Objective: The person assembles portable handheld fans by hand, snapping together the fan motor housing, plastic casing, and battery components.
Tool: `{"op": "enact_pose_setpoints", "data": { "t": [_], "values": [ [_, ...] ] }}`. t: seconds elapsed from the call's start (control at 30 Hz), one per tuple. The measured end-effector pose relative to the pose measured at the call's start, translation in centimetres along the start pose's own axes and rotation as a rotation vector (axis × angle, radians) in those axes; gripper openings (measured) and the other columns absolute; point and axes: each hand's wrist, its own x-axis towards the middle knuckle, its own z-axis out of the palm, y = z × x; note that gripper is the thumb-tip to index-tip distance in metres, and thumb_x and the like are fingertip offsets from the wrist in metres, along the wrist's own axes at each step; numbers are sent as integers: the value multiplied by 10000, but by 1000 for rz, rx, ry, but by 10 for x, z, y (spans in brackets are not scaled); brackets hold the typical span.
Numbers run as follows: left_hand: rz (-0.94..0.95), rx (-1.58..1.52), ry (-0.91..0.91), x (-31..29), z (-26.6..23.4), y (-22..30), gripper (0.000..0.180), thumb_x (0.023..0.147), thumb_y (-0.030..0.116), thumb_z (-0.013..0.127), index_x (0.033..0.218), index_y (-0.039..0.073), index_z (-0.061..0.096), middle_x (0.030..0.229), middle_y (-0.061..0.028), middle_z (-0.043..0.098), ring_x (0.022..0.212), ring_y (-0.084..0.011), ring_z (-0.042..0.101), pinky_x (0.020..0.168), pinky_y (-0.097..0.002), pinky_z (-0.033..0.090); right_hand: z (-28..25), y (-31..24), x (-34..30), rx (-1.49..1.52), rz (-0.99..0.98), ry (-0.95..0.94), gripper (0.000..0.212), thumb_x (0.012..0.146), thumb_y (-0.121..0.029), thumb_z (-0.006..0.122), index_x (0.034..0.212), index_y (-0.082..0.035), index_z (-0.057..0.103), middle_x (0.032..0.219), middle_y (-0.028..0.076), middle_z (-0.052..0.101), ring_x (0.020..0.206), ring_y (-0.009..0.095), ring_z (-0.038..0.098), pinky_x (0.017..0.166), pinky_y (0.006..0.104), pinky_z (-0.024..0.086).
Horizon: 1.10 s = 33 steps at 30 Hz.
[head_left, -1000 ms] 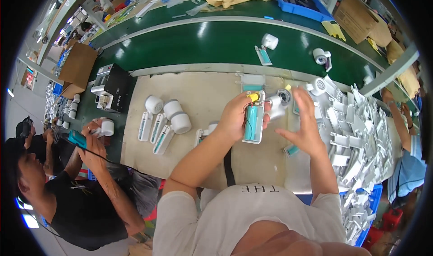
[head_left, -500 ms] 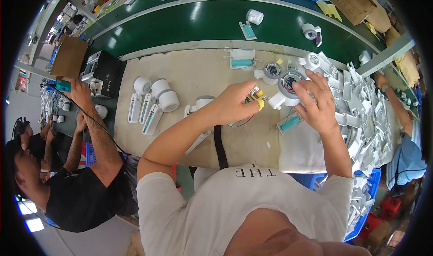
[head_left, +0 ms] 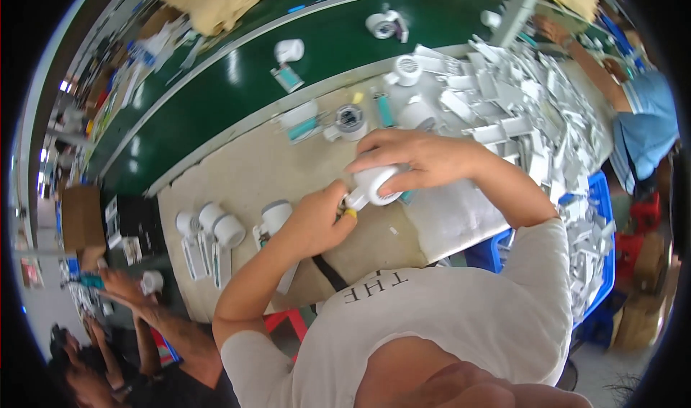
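Right hand [head_left: 426,160] clamps white round head [head_left: 378,185]; left hand [head_left: 315,222] meets its stem [head_left: 358,198], grip unclear; steady alignment helps.

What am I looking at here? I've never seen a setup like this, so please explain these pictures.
No machine is doing the work: this is a person, bare-handed. Every picture comes from one wide fisheye camera on their head, looking down, so straight edges bend and the white shirt is the wearer's own.

The right hand holds a white round-headed housing. The left hand curls beside its stem, hiding whatever it may hold.

On the beige mat, white round-headed units with handles lie at the left. Toward the back are an open round housing and a white shell holding a teal cylinder. White plastic shell pieces heap up at the right. Beyond runs a green surface.
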Motion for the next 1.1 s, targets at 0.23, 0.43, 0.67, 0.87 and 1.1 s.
{"op": "enact_pose_setpoints", "data": {
  "t": [0.23, 0.43, 0.67, 0.87, 1.1],
  "values": [
    [-168, -345, -173, 1, 8, 3, 197, 814, 150, 508, 924, -12, 491, 803, -173, 592, 690, -253, 594, 609, -353, 457, 20, 14, -21, 173, 125, 172, 414, 819, -266, 595, 1191, -104, 515, 1122, 128, 515, 1077, 260, 461, 897, 329, 372],
    [-125, -1027, 39, 3, 0, -34, 224, 866, 164, 500, 989, -20, 529, 896, -125, 617, 782, -177, 612, 688, -318, 498, -44, 59, -121, -719, 747, 220, 424, 675, -148, 643, 1083, -66, 560, 1049, 115, 567, 1027, 284, 489, 906, 360, 378],
    [-83, -1139, 169, 28, 2, -29, 314, 856, 211, 516, 1076, -14, 528, 982, -132, 614, 843, -193, 614, 730, -291, 491, -29, 62, -136, -672, 604, 480, 441, 731, -48, 544, 1168, -83, 494, 1076, 154, 556, 970, 295, 529, 862, 375, 404],
    [-64, -1228, 306, 46, 12, -30, 345, 873, 230, 518, 1144, 20, 485, 1104, -133, 564, 941, -207, 586, 727, -333, 504, -4, 22, -49, -90, 504, 936, 550, 719, -84, 658, 1220, -76, 431, 1049, 175, 567, 866, 287, 612, 765, 320, 465],
    [41, -1456, 787, 46, 25, -30, 313, 875, 132, 499, 1144, -23, 460, 1110, -113, 540, 1003, -201, 546, 866, -350, 451, 52, -18, 54, -670, 162, 742, 724, 607, -147, 755, 1245, -65, 423, 1059, 204, 564, 966, 317, 567, 776, 356, 485]
  ]
}}
